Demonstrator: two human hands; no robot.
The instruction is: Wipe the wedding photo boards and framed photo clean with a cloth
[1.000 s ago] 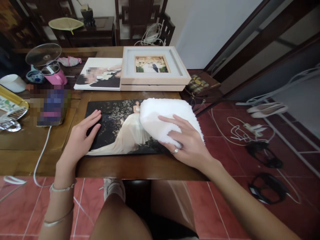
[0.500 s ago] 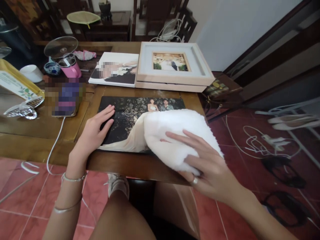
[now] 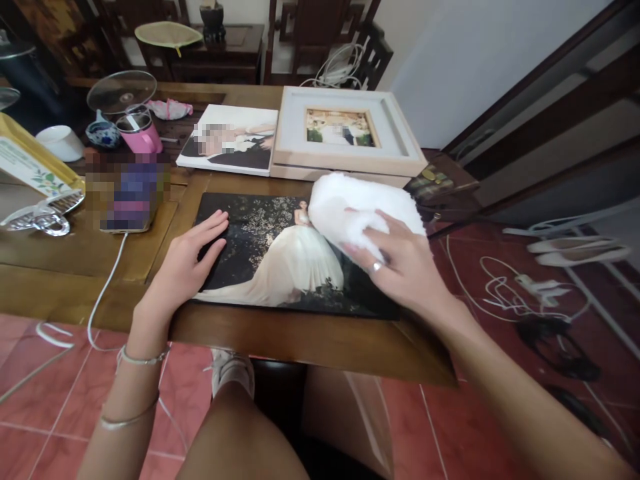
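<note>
A dark photo print point(image 3: 270, 257) of a person in a white gown lies flat near the front edge of the wooden table point(image 3: 300, 337). My left hand point(image 3: 187, 263) rests flat on the print's left edge, fingers stretched out. My right hand point(image 3: 400, 263) presses a white fluffy cloth point(image 3: 357, 207) onto the print's upper right corner, fingers curled over the cloth. A ring shows on that hand.
Behind the print stand a pale wooden framed picture point(image 3: 345, 137) and another print point(image 3: 230, 140). At the left are a pink cup point(image 3: 140, 133), a blurred box point(image 3: 125, 190), a white cable point(image 3: 107, 280) and a yellow tray point(image 3: 30, 163). Cables and sandals lie on the red tiled floor point(image 3: 550, 293).
My right hand has swept the cloth from the print's lower right, near the table edge, up to its upper right corner. My left hand has stayed in place on the print.
</note>
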